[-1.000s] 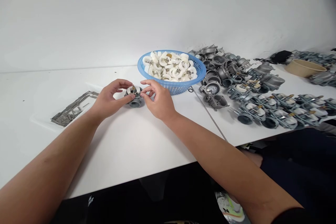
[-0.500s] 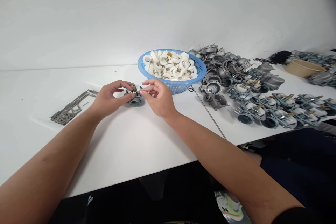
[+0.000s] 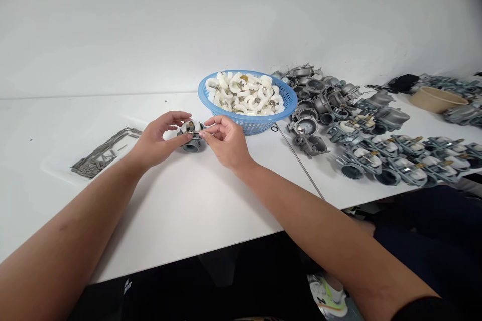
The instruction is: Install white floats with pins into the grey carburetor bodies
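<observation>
The left hand (image 3: 158,136) was curved over a small metal carburetor (image 3: 194,145), its thumb pressed against the body and its fingertips arched just above the top. The right hand (image 3: 226,142) came in from the other side, with thumb and forefinger pinching a thin metal pin (image 3: 198,133) at the carburetor's top, where a white float (image 3: 187,129) sat. The carburetor was on the white counter (image 3: 196,205) between the hands, its round bore facing the person. It seemed to rest on the surface, though the hands hid part of its base.

Just beyond the hands stood a blue plastic basket (image 3: 285,110) heaped with white floats (image 3: 241,91), some with small metal parts attached. To the left lay a loose pile of metal pins (image 3: 105,153). Right of the basket were a small black O-ring (image 3: 274,129) and a long thin rod (image 3: 299,163). Many more carburetors (image 3: 376,130) were spread in rows across the counter, some fitted with white floats. Farther right stood a tan bowl (image 3: 437,100), with a black object (image 3: 404,83) near it.
</observation>
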`<act>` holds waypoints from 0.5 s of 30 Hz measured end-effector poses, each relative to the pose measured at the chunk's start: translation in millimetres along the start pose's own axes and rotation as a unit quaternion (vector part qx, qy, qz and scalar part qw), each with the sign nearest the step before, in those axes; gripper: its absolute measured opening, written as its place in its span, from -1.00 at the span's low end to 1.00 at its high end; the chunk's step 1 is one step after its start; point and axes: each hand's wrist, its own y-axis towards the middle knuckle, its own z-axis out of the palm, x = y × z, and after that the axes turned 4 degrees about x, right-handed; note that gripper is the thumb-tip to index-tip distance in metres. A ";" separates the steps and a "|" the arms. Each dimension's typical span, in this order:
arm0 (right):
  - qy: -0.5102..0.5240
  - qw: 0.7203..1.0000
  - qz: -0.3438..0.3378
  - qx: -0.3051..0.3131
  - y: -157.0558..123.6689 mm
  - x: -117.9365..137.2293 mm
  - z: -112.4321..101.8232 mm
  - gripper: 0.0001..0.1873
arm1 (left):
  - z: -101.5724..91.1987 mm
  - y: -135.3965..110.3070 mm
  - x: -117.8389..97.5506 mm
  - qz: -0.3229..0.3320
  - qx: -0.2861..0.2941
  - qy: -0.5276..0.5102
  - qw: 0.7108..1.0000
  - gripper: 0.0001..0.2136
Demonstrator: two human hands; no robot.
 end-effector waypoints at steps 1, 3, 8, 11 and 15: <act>0.000 1.000 0.005 0.003 0.1 0.3 -0.1 -0.78 | -0.6 0.2 -0.1 -0.006 0.004 0.006 1.000 -0.56; 0.002 1.000 0.008 0.004 0.3 0.6 -0.3 -0.78 | -1.4 0.6 -0.3 -0.011 0.013 0.008 1.000 -0.60; 0.004 1.000 -0.001 0.008 0.5 0.6 -1.2 -0.82 | -1.7 1.1 0.6 -0.008 0.012 0.003 1.000 -0.62; 0.015 1.000 0.005 0.015 0.8 0.2 -2.0 -0.80 | -1.9 0.9 0.1 -0.008 0.008 0.006 1.000 -0.62; 0.028 1.000 0.005 0.011 1.4 -0.8 -2.1 -0.80 | -1.9 0.7 -1.0 -0.007 0.006 0.011 1.000 -0.63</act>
